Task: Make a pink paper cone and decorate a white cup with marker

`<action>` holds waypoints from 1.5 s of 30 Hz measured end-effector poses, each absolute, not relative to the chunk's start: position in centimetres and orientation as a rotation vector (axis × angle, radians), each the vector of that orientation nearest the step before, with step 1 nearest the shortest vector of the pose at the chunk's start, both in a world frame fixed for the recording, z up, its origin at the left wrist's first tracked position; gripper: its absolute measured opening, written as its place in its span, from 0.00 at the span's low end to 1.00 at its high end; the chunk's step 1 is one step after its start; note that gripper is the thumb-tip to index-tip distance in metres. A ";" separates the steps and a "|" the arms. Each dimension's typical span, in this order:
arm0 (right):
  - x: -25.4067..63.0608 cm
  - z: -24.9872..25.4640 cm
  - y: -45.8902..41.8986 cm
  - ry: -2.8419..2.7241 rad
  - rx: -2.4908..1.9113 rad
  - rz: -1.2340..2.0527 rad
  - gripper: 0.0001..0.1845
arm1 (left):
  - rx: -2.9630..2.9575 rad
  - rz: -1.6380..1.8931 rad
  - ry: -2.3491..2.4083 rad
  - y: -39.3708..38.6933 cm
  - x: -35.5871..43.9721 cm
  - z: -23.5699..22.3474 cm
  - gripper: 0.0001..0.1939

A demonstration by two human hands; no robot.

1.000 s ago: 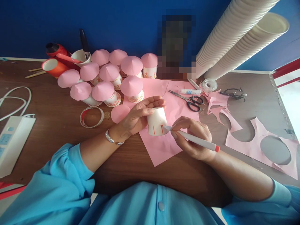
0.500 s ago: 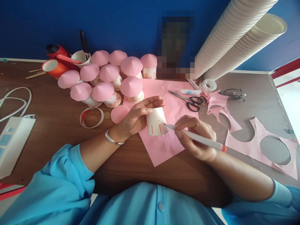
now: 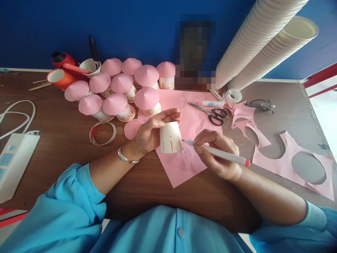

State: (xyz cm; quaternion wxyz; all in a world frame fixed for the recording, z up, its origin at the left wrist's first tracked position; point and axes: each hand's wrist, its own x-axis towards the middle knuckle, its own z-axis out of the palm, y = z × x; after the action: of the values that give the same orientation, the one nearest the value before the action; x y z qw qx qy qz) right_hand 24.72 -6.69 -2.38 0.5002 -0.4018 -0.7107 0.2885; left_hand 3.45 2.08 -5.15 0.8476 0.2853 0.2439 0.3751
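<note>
An upside-down white paper cup (image 3: 170, 131) is held in my left hand (image 3: 152, 130), the thumb on its near side and the other fingers behind it. Short orange-red upright lines and a small curved mark show on the cup's wall. My right hand (image 3: 217, 153) pinches a white felt-tip marker (image 3: 223, 153) with a red end, its tip at the cup's right side. Beneath both hands lies a pink paper sheet (image 3: 176, 172). Left of it, several cups with pink paper cone (image 3: 146, 98) tops stand in rows, their walls drawn on in orange.
Scissors (image 3: 216, 114), a glue stick (image 3: 212, 103) and clear tape (image 3: 233, 95) lie behind my right hand. Pink paper scraps (image 3: 286, 154) spread rightward. Tall stacks of paper cups (image 3: 252, 45) lean at the wall. A tape roll (image 3: 102, 133) and a power strip (image 3: 18, 161) are at left.
The cup has turned and shifted slightly left in my left hand. A further red line now shows at its right side, by the marker tip. My right hand has moved slightly left.
</note>
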 end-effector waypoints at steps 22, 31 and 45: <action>24.3 -1.9 -6.7 -1.718 -0.923 0.721 0.05 | 0.670 0.811 0.510 2.0 3.5 -6.0 0.19; 23.7 -2.0 -6.8 -1.783 -0.897 0.753 0.05 | 0.779 0.798 0.549 1.8 3.7 -5.8 0.19; 23.7 -2.2 -6.7 -1.820 -0.912 0.701 0.07 | 0.813 0.768 0.552 1.7 3.8 -5.7 0.21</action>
State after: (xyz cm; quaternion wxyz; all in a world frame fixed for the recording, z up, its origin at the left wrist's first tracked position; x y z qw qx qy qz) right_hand 23.67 -6.75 -2.23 0.4746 -0.3728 -0.7441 0.2866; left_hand 3.79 1.67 -5.74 0.8118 0.3805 0.2584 0.3598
